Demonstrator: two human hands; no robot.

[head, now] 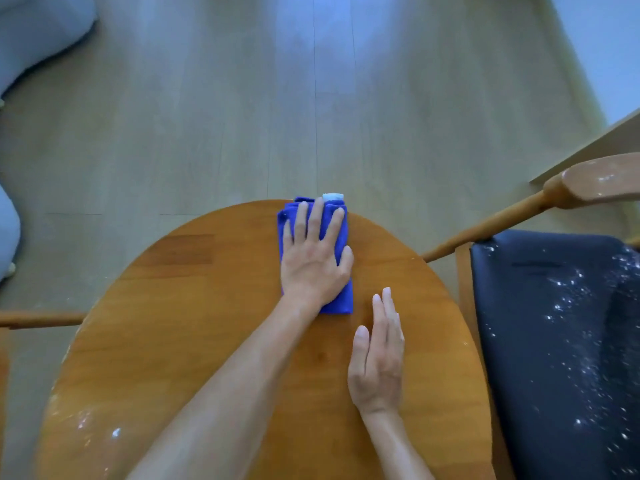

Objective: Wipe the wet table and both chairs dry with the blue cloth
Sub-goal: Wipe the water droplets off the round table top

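The folded blue cloth (342, 301) lies at the far edge of the round wooden table (190, 306), a small white tag sticking out at its far end. My left hand (313, 258) lies flat on the cloth with its fingers spread and straight, pressing it down. Just to the right and nearer to me, my right hand (375, 358) rests flat on the bare tabletop with its fingers straight and together. Water drops (83, 424) glisten on the table's near left part. At the right stands a chair with a dark seat (554, 323) speckled with drops and a wet wooden armrest (602, 181).
A wooden rail of the second chair (38, 319) shows at the left edge. Pale wood flooring (311, 98) stretches beyond the table. Grey cushioned furniture (31, 32) sits at the far left, and a light wooden edge (588, 147) runs at the far right.
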